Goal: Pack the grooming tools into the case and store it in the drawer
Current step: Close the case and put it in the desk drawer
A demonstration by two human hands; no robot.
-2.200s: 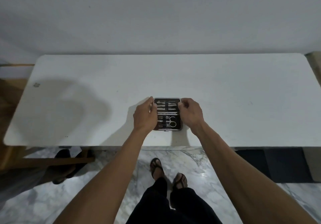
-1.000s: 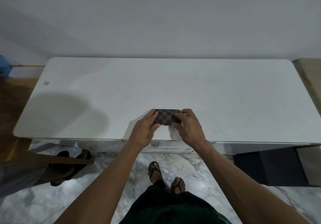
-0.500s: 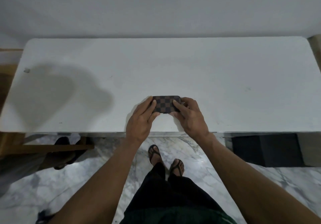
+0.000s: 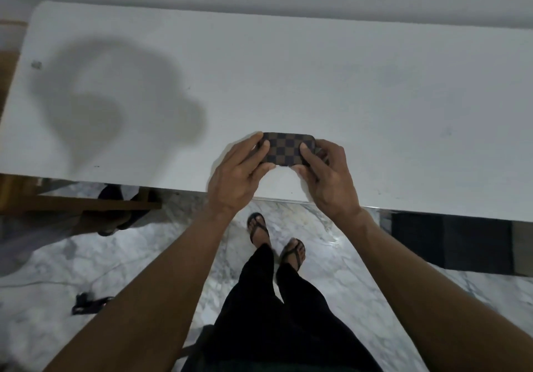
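Note:
The brown checkered grooming case [image 4: 285, 149] is folded closed, so the tools inside are hidden. It is held just above the near part of the white table [image 4: 317, 83]. My left hand [image 4: 240, 174] grips its left end, thumb underneath and fingers on top. My right hand [image 4: 327, 175] grips its right end the same way. No drawer can be made out in this view.
The table's front edge [image 4: 288, 198] runs just under my wrists. Below are a marble floor [image 4: 86, 270], my sandalled feet [image 4: 277, 242], a wooden piece at the left [image 4: 86, 204], a dark mat at the right [image 4: 450, 244] and a small dark object on the floor [image 4: 89, 304].
The open case with its tools showing was folded shut. Both hands now hold it closed, nearer the table's front edge. The camera has tipped further down.

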